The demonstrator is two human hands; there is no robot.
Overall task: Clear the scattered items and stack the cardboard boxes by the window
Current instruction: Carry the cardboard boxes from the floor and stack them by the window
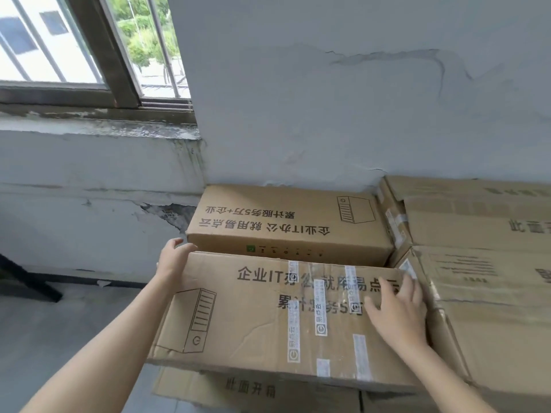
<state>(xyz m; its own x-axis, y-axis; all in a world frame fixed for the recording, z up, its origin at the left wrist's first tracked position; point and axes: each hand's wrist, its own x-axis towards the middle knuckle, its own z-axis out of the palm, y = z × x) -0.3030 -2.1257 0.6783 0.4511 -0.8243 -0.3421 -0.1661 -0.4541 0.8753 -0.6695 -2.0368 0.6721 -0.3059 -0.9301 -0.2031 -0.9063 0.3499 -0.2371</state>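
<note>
Our left hand (173,260) holds the far left corner of the front box (253,317), fingers curled round the edge, palm against its side. Our right hand (396,308) lies flat on the top of the same box near its right end, fingers spread and relaxed, gripping nothing. The front box lies lengthwise across our view, its top printed with dark characters and a drawing of a computer tower, and crossed by several strips of tape (320,308). It rests on a lower box (253,389), whose edge shows beneath it. Just behind it, against the wall (328,99), sits the back box (283,222) with the same print turned the other way. To the right, touching both, are the right-hand boxes (483,228), stacked somewhat higher. The wall is pale, cracked and peeling. The window (89,40) stands up and to the left, above a stained sill (89,123), and grey floor (59,323) shows on the left.
</note>
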